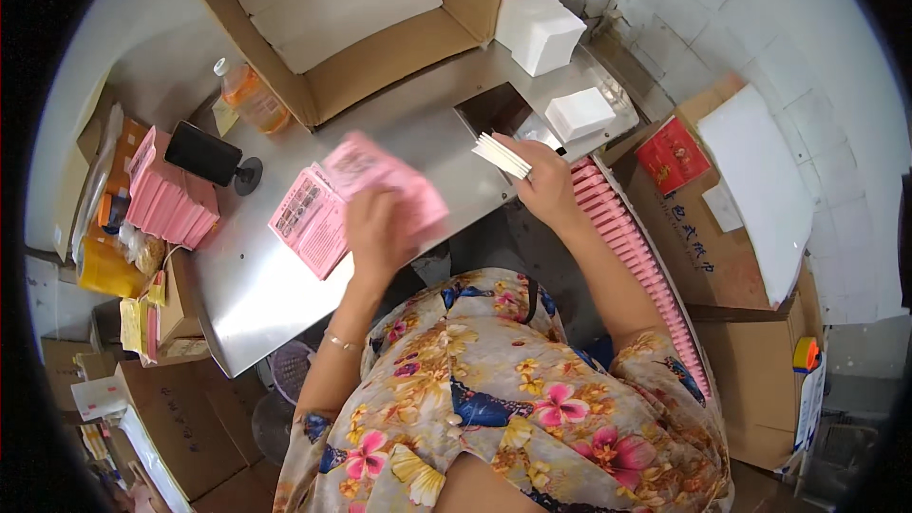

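Note:
My left hand [373, 231] is closed on a pink printed sheet [394, 180], blurred by motion and lifted over the steel table. Just left of it, and partly under it, lies a pile of similar pink printed sheets [309, 218]. In my right hand [548, 187], closed and raised near the table's front edge, is a thin stack of white folded paper napkins [502, 155]. Behind that hand, a dark flat panel [499, 112] sits on the tabletop. A block of white napkins [580, 114] rests to its right, and a larger white stack [540, 31] stands farther back.
A big open carton [380, 62] fills the table's back. At left are an orange drink bottle [252, 97], a phone on a stand [202, 154] and stacked pink packets [171, 195]. Pink packets stand in a long row [632, 261] at right, beside brown cartons [703, 237].

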### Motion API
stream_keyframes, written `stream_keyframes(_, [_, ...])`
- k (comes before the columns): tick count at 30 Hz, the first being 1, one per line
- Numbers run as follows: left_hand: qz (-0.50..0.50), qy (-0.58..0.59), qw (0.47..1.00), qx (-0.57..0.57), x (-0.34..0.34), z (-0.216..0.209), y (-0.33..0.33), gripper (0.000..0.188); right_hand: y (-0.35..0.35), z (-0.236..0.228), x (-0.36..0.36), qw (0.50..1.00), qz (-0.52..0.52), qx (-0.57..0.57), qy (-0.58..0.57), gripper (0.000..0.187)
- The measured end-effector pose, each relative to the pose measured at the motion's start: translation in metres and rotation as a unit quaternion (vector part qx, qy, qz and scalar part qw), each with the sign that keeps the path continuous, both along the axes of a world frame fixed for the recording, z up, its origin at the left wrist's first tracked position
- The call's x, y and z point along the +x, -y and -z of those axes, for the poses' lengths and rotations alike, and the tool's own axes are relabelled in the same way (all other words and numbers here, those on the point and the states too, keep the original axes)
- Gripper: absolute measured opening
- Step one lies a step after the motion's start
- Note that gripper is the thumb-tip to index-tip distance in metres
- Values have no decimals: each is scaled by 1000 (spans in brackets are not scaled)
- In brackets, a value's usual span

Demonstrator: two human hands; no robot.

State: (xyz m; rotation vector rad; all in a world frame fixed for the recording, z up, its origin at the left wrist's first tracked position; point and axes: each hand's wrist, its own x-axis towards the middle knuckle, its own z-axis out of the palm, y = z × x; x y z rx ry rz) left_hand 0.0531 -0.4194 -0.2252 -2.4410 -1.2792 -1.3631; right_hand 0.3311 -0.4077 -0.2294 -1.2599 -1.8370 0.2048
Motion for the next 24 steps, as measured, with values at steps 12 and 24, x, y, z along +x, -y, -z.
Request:
stream_keyframes(12, [57,-169,972,-153,8,29,-11,71,6,11,-35,968,-192,140,85,36])
stream_keyframes(24, [40,-118,975,-183,13,31,-18,52,-9,39,-15,975,-179,15,131,42])
